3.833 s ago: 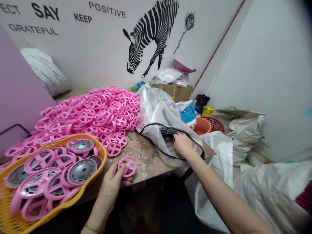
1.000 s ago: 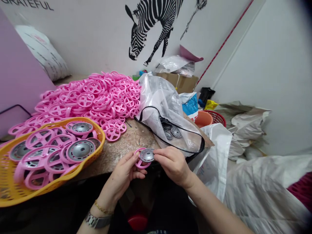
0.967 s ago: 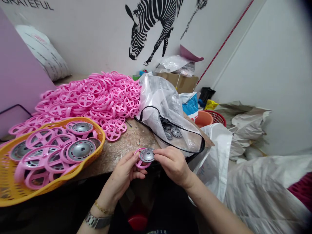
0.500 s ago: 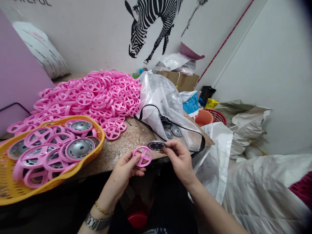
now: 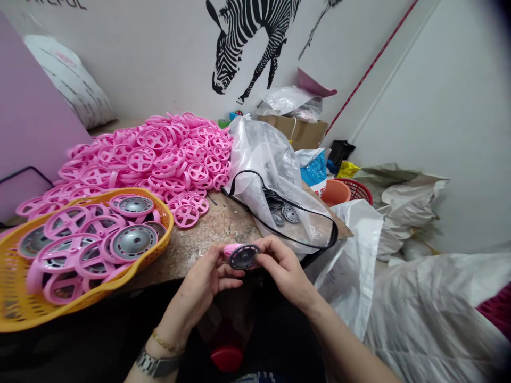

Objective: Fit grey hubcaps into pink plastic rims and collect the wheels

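A scuffed, paint-flecked worktable meets a white wall. Just right of the yellow mesh basket, the left hand pinches a pink spoked wheel. The right hand grips a round grey cap held against it.

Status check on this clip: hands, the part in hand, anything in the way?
Left hand pinching pink wheel. Right hand holding grey disc against its face. Nothing between hands; plastic bag close behind.

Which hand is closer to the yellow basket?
Left. The left hand sits right of the yellow basket; the right hand is farther right, past the pink wheel and grey disc.
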A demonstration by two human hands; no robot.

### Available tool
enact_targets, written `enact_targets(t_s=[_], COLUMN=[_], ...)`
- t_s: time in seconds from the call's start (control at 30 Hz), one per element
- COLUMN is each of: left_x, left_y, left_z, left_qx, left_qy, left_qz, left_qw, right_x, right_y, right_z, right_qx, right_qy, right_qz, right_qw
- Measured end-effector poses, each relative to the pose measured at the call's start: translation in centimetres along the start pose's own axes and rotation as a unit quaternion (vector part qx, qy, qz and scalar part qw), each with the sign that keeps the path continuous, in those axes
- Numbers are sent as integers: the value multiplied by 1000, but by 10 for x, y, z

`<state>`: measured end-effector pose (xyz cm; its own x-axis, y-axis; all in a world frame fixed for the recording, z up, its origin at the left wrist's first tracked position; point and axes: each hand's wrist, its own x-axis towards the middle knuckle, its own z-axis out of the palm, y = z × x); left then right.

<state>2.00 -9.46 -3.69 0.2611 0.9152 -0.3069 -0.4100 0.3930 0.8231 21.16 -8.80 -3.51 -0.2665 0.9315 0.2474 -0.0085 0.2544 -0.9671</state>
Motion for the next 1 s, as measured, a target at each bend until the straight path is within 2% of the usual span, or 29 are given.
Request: enact_targets(t_s=[0.1, 0.17, 0.27, 0.37, 0.43, 0.53, 0.67, 0.8, 0.9, 1.0], left_x=[-2, -3, -4, -3, -2, -1, -3, -5, -7, -7], left_y=[4, 5, 5, 2, 1, 1, 4, 4, 3, 1], left_z=[-2, -2, -1, -3, -4, -5, -2, 2, 2, 2], left_qx=[-16, -7, 10, 10, 13, 21, 29, 33, 32, 33], left_qy=[-16, -17, -4, 9, 18, 24, 13, -11, -26, -30], left_qz=[-36, -38, -31, -26, -24, -30, -44, -47, -48, -48], left_qw=[999, 999, 999, 1000, 999, 999, 999, 998, 998, 998], right_x=[0, 0, 0, -2, -4, -5, -1, 1, 1, 0], right_y=[-7, -11, -15, -18, -19, -20, -18, -12, -8, -3], right_z=[-6, -8, -9, -9, -9, -11, -17, -21, -22, -21], right_qx=[-154, -208, -247, -246, -222, -208, -308, -405, -427, -423], right_qy=[-73, -122, -155, -173, -159, -95, -30, -25, -26, -20], right_qz=[-136, -190, -216, -214, -222, -281, -364, -397, -404, -398], right_qw=[976, 952, 932, 929, 936, 932, 879, 823, 809, 814])
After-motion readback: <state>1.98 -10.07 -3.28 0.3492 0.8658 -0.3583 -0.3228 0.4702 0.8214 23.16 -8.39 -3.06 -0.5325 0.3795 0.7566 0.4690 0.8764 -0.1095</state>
